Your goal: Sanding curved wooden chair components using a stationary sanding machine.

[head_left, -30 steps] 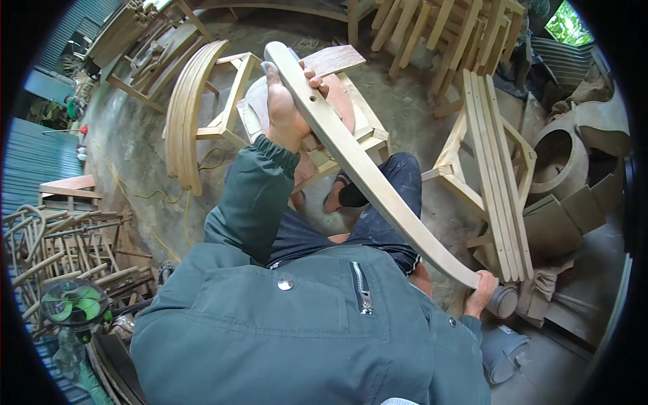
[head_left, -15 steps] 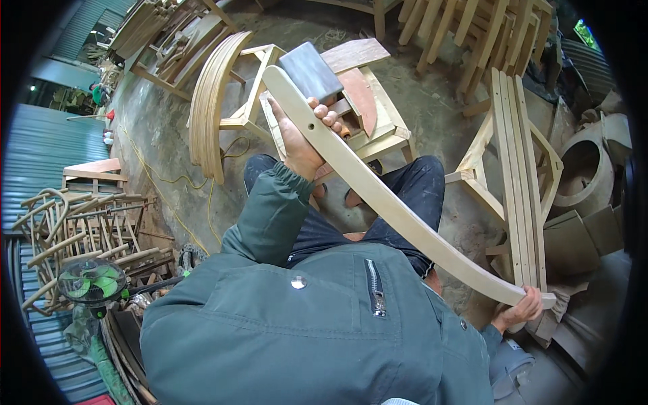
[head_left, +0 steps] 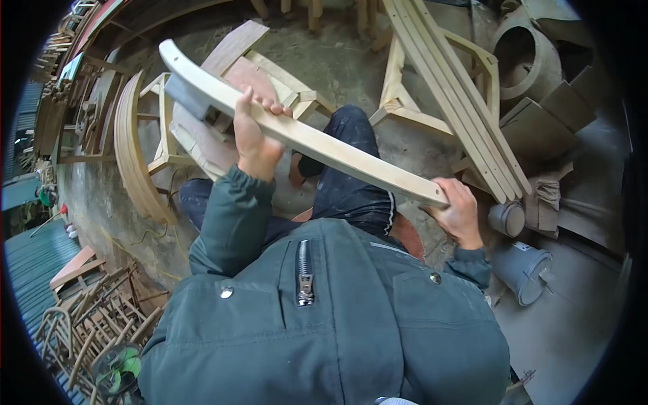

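A long, curved wooden piece [head_left: 344, 150], pale and smooth, slants across in front of my body with a small hole near each end. Around its upper left part my left hand [head_left: 259, 135] is closed, thumb and fingertips showing over the far edge. My right hand [head_left: 459, 210] grips the lower right end. Behind the piece's upper left end sits a grey block [head_left: 187, 96], partly covered by it. Beyond my left hand stands a wooden work stand [head_left: 294, 82] with loose boards on top.
Curved wooden pieces [head_left: 129, 152] are stacked against a stand at the left. Several long, drilled wooden pieces [head_left: 451, 94] lean over another wooden stand [head_left: 415, 120] at the right. Near my right arm are a grey bucket [head_left: 523, 270] and cardboard [head_left: 540, 138]. A green fan [head_left: 118, 370] stands lower left.
My view has turned to the right. The curved piece has rolled about its length, showing another face. My right hand has come in closer, bringing its end up; both hands still hold it.
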Demonstrator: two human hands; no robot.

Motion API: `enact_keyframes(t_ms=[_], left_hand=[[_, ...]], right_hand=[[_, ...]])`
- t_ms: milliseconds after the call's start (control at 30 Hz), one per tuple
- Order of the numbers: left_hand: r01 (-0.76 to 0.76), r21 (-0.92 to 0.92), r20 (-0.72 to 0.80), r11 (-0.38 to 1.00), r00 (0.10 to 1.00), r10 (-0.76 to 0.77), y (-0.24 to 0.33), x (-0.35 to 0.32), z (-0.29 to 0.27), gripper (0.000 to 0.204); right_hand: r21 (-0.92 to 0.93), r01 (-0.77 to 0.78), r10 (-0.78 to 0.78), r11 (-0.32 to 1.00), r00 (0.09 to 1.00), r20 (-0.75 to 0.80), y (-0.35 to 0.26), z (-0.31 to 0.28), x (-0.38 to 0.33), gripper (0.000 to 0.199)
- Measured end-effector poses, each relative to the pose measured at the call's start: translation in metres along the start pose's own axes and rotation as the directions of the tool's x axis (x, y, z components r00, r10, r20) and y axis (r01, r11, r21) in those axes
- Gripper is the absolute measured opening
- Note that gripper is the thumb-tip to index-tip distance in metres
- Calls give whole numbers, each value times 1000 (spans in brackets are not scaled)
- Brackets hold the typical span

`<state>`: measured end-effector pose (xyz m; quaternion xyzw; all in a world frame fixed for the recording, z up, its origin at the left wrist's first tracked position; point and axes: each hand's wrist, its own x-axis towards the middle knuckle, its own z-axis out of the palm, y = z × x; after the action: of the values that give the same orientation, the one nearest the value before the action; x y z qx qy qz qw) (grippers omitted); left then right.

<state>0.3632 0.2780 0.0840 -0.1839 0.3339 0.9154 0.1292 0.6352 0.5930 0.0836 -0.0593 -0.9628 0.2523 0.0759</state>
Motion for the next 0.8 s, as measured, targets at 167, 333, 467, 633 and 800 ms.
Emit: enact_keyframes(t_ms=[167, 333, 467, 633, 800], left_hand=[[39, -167, 74, 985, 997, -26, 38, 21, 6, 40], [-107, -51, 65, 993, 992, 110, 24, 15, 22, 28], [-96, -29, 154, 995, 983, 99, 8, 12, 15, 25], [-37, -16, 183, 999, 982, 40, -24, 6, 17, 28], [55, 75, 196, 996, 978, -69, -52, 6, 13, 25]], right_hand=[[455, -366, 178, 812, 898, 403, 50, -6, -28, 64], [618, -529, 158, 582, 819, 552, 56, 18, -30, 72], [615, -491, 171, 617, 847, 504, 58, 29, -33, 70], [627, -516, 116, 583, 817, 564, 35, 36, -20, 48], [532, -462, 100, 710, 813, 573, 5, 41, 16, 43]])
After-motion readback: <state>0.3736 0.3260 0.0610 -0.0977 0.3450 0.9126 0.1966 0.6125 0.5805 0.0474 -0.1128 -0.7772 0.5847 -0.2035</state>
